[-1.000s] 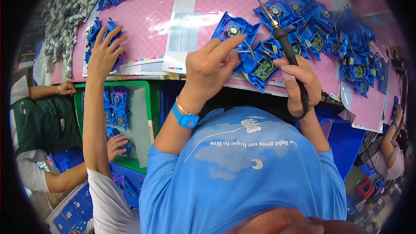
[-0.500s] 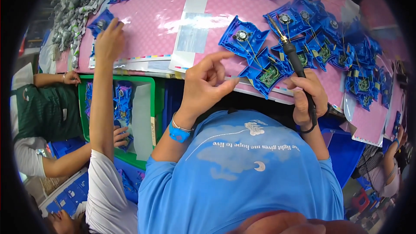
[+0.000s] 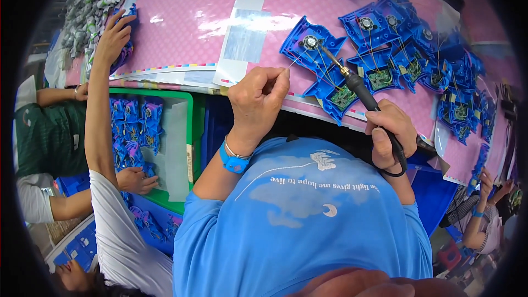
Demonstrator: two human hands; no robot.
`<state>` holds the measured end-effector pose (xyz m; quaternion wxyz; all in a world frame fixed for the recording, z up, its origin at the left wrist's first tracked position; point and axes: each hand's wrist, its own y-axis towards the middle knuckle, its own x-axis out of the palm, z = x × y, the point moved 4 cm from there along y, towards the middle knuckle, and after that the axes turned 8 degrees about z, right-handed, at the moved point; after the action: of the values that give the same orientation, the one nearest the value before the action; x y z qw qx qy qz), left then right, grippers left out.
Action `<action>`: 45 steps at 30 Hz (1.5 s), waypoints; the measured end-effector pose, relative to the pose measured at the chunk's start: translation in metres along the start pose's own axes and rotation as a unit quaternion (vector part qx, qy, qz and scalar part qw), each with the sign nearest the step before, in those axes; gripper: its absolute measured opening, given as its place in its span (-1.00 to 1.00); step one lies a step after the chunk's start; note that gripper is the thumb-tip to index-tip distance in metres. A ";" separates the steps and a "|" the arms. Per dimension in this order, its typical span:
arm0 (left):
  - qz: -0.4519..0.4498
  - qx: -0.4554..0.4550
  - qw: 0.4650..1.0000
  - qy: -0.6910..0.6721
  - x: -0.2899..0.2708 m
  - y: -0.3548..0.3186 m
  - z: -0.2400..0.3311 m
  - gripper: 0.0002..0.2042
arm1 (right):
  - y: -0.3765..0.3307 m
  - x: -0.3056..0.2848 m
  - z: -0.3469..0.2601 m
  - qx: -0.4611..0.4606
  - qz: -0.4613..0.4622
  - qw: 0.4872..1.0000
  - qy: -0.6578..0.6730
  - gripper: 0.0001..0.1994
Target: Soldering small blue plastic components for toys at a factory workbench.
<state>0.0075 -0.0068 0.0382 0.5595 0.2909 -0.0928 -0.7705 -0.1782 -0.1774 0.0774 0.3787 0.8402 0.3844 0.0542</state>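
One wide pink mat (image 3: 187, 27) covers the workbench and carries everything else. Along its far edge and down its right side lie many blue plastic housings (image 3: 440, 77), each with a small green circuit board and thin wires. Left of the person, below the bench edge, a green bin (image 3: 192, 132) holds more blue parts, and a co-worker in a white sleeve stretches one arm (image 3: 99, 104) up to a blue part at the mat's left edge, beside a heap of grey-white ribbon cables (image 3: 91, 5). A pale paper sheet (image 3: 245, 38) lies on the mat just left of the piece in work.

That piece is a blue housing (image 3: 322, 71) straight ahead, with a round silver speaker (image 3: 311, 42) at its upper end and a green circuit board (image 3: 344, 98) lower down.

The right hand (image 3: 388, 137) is closed in a fist around the black handle of a soldering iron (image 3: 357, 85), whose metal tip rests at the speaker. The left hand (image 3: 258, 102), wearing a blue wristband (image 3: 231, 162), is pinched narrow, thumb and forefinger gripping a fine strand of solder wire (image 3: 296, 61) that runs toward the speaker; whether its end touches the tip is too small to tell.
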 end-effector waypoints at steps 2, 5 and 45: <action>-0.002 0.017 1.000 -0.005 0.002 0.000 0.000 -0.93 | 0.001 -0.001 0.002 -0.002 -0.010 1.000 -0.001 -0.77; 0.000 0.045 0.999 0.011 0.001 0.000 0.004 -0.94 | 0.001 0.000 0.002 -0.004 -0.020 1.000 0.000 -0.76; 0.009 0.084 0.996 0.027 -0.002 0.002 -0.004 -0.91 | 0.020 0.007 0.024 0.110 -0.045 0.991 0.068 -0.76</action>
<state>0.0114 -0.0053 0.0367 0.5426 0.3571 -0.1447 -0.7464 -0.1518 -0.1950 0.0724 0.2594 0.8528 0.4503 0.0511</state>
